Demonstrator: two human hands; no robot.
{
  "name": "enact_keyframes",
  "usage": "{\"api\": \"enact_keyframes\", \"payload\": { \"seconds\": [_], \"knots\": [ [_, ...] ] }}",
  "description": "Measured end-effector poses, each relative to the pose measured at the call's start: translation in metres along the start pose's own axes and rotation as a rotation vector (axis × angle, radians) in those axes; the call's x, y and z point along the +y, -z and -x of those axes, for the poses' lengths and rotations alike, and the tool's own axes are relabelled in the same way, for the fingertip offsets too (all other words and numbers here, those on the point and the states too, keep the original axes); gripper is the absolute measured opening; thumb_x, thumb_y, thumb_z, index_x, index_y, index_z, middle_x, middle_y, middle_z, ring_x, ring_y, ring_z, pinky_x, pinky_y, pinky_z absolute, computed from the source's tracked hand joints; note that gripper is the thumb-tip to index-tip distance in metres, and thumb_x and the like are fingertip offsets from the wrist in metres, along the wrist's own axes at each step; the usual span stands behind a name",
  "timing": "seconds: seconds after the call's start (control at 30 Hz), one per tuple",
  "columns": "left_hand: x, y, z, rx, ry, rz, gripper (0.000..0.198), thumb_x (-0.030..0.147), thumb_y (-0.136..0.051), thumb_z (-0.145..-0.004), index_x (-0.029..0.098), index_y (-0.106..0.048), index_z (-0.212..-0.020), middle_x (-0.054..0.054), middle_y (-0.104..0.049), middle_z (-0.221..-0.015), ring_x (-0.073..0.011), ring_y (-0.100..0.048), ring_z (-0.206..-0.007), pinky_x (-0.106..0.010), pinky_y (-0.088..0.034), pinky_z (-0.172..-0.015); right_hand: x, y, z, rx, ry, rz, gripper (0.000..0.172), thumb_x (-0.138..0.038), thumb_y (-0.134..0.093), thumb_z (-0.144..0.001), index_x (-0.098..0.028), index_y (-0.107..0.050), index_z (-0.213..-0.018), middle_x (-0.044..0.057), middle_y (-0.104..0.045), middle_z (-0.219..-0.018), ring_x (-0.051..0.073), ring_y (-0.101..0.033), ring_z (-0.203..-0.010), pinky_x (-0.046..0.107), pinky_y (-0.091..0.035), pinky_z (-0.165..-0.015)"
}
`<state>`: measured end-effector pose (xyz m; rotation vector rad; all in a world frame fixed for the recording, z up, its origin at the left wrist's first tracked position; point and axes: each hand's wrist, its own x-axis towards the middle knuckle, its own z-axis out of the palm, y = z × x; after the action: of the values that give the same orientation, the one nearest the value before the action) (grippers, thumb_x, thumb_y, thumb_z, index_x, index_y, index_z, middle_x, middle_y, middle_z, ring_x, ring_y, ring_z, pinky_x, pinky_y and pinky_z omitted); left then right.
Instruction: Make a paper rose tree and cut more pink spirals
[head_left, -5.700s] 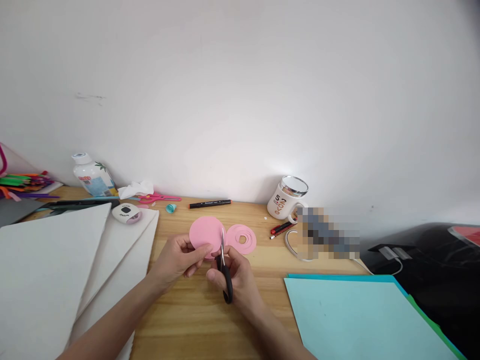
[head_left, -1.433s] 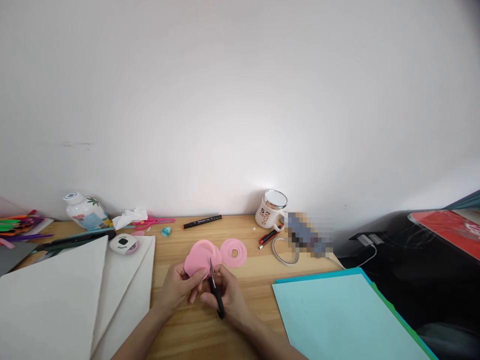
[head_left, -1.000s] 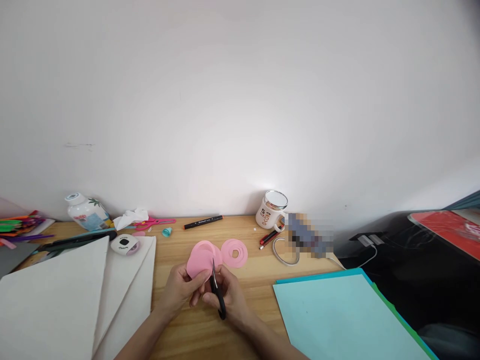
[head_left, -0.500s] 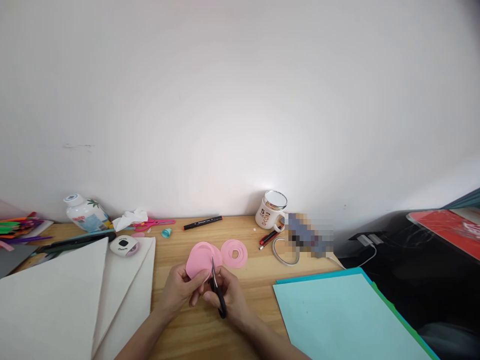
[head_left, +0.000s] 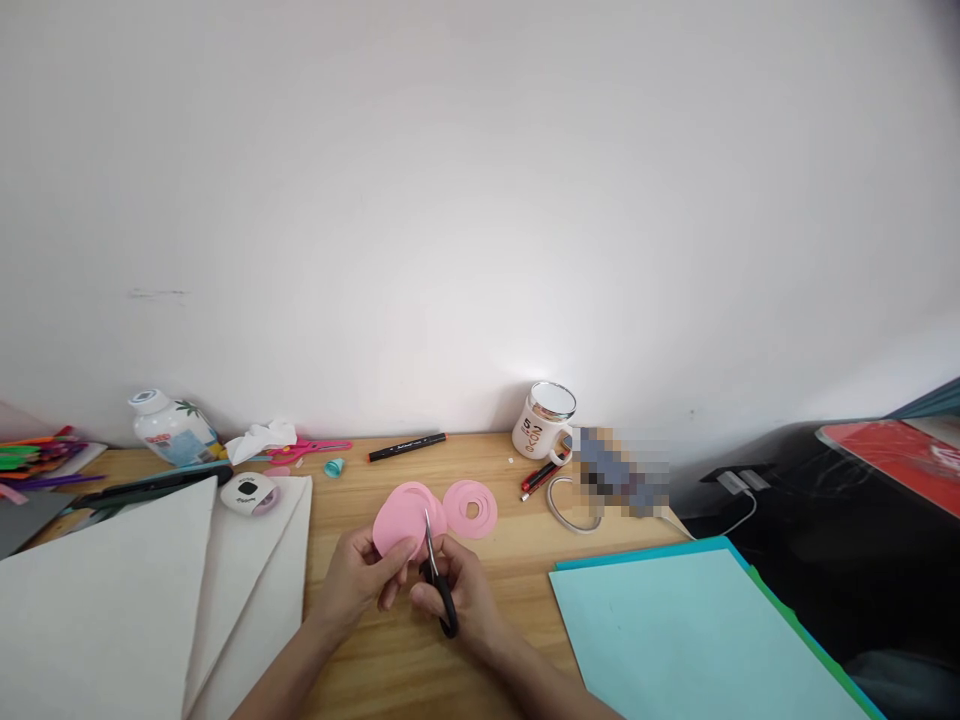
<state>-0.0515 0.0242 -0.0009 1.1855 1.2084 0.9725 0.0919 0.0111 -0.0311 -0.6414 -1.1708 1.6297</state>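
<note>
My left hand pinches a round piece of pink paper between thumb and fingers, holding it above the wooden table. In my right hand is a pair of scissors with black handles, its blades pointing away from me and lying against the paper's right part. A strip along the paper's upper right edge is partly cut from the rest. Just beyond my right hand, a flat pink paper spiral with a small hole lies on the table.
A white mug, pens and a black marker stand or lie near the wall. Pink scissors and a white bottle are back left. Light blue sheets lie right, white boards left.
Both hands stay almost in place. The scissors have shifted very slightly at the paper's right part; the paper is still held.
</note>
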Motion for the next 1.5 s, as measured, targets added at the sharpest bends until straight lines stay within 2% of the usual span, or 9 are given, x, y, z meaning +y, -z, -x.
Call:
{"api": "enact_keyframes", "payload": {
  "seconds": [0.17, 0.33, 0.47, 0.67, 0.9, 1.1, 1.33, 1.5],
  "knots": [
    [0.001, 0.000, 0.001, -0.051, -0.002, 0.029, 0.040, 0.050, -0.065, -0.068, 0.013, -0.055, -0.056, 0.001, -0.055, -0.046, -0.0078, -0.044, -0.029, -0.018, -0.030, -0.030, 0.000, 0.001, 0.000, -0.027, -0.005, -0.023, 0.046, -0.046, -0.080, -0.060, -0.020, -0.049, -0.083, -0.005, -0.049, -0.064, 0.007, -0.035, -0.048, 0.020, -0.029, -0.049],
    [0.001, 0.004, 0.002, -0.020, -0.014, -0.014, 0.037, 0.047, -0.067, -0.068, 0.013, -0.056, -0.060, 0.005, -0.049, -0.041, -0.0041, -0.036, -0.027, -0.016, -0.022, -0.031, 0.004, 0.007, 0.003, 0.026, -0.020, 0.060, 0.050, -0.036, -0.085, -0.056, -0.019, -0.049, -0.086, -0.009, -0.042, -0.060, 0.006, -0.029, -0.050, 0.018, -0.021, -0.046],
    [0.002, 0.006, 0.001, -0.066, -0.021, -0.041, 0.036, 0.047, -0.067, -0.068, 0.013, -0.056, -0.061, 0.005, -0.048, -0.042, -0.0039, -0.036, -0.027, -0.017, -0.021, -0.031, 0.003, 0.009, 0.004, 0.021, -0.028, 0.057, 0.050, -0.032, -0.085, -0.057, -0.019, -0.047, -0.086, -0.009, -0.045, -0.061, 0.006, -0.033, -0.053, 0.018, -0.025, -0.049],
    [0.010, 0.005, 0.003, -0.073, -0.025, -0.073, 0.037, 0.047, -0.065, -0.069, 0.013, -0.056, -0.061, 0.005, -0.048, -0.042, -0.0037, -0.036, -0.029, -0.017, -0.022, -0.034, -0.004, 0.006, 0.003, 0.009, -0.026, 0.020, 0.049, -0.032, -0.085, -0.057, -0.019, -0.046, -0.084, -0.009, -0.046, -0.061, 0.006, -0.033, -0.053, 0.018, -0.025, -0.049],
    [0.006, 0.002, 0.004, -0.117, -0.039, -0.105, 0.040, 0.050, -0.063, -0.071, 0.014, -0.052, -0.057, 0.004, -0.049, -0.039, -0.0051, -0.038, -0.029, -0.018, -0.026, -0.035, -0.008, 0.004, 0.004, 0.018, -0.011, -0.002, 0.050, -0.035, -0.086, -0.055, -0.018, -0.050, -0.086, -0.004, -0.054, -0.067, 0.009, -0.044, -0.061, 0.020, -0.034, -0.057],
    [0.009, -0.002, 0.004, -0.092, -0.047, -0.078, 0.040, 0.050, -0.065, -0.069, 0.015, -0.051, -0.056, 0.005, -0.048, -0.039, -0.0050, -0.037, -0.030, -0.018, -0.026, -0.034, -0.008, 0.004, 0.004, 0.021, -0.015, -0.030, 0.052, -0.038, -0.086, -0.053, -0.019, -0.051, -0.086, -0.005, -0.053, -0.066, 0.010, -0.046, -0.059, 0.021, -0.038, -0.058],
    [0.012, -0.002, 0.005, -0.078, -0.048, -0.086, 0.035, 0.044, -0.069, -0.067, 0.015, -0.053, -0.056, 0.006, -0.045, -0.035, -0.0049, -0.035, -0.029, -0.018, -0.027, -0.034, -0.011, 0.005, 0.004, 0.038, -0.029, -0.008, 0.052, -0.041, -0.086, -0.052, -0.019, -0.048, -0.080, -0.007, -0.047, -0.060, 0.007, -0.037, -0.053, 0.019, -0.031, -0.051],
    [0.011, -0.001, 0.006, -0.057, -0.050, -0.071, 0.032, 0.042, -0.070, -0.066, 0.014, -0.054, -0.059, 0.005, -0.047, -0.041, -0.0052, -0.036, -0.031, -0.018, -0.026, -0.034, -0.011, 0.006, 0.003, 0.027, -0.042, 0.010, 0.052, -0.042, -0.085, -0.052, -0.019, -0.048, -0.080, -0.008, -0.043, -0.057, 0.006, -0.032, -0.050, 0.018, -0.025, -0.047]
  ]
}}
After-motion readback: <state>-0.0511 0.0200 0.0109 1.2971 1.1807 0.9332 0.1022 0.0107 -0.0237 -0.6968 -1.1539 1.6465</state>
